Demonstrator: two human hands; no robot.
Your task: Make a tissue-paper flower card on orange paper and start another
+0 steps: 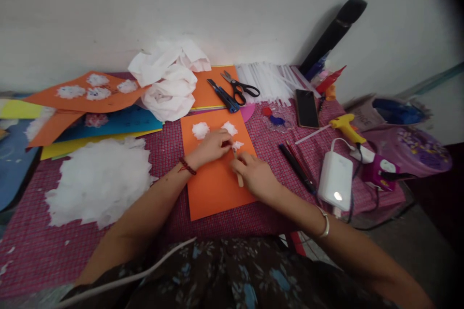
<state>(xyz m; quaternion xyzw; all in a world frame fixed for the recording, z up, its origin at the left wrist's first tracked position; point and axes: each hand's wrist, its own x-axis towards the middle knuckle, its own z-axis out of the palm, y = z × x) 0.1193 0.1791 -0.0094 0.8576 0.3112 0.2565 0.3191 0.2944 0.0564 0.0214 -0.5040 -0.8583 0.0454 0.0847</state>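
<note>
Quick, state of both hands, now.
Left hand: fingertips on the white tuft; grip cannot be told.
Right hand: closed on a thin stick.

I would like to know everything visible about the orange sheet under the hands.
The orange sheet is a rectangle, apparently paper or thin card, lying flat and slightly turned on the pink checked cloth. Three white fluffy tufts sit near its far edge. The left hand touches one tuft; the right hand, holding a pale stick, rests on it.
</note>
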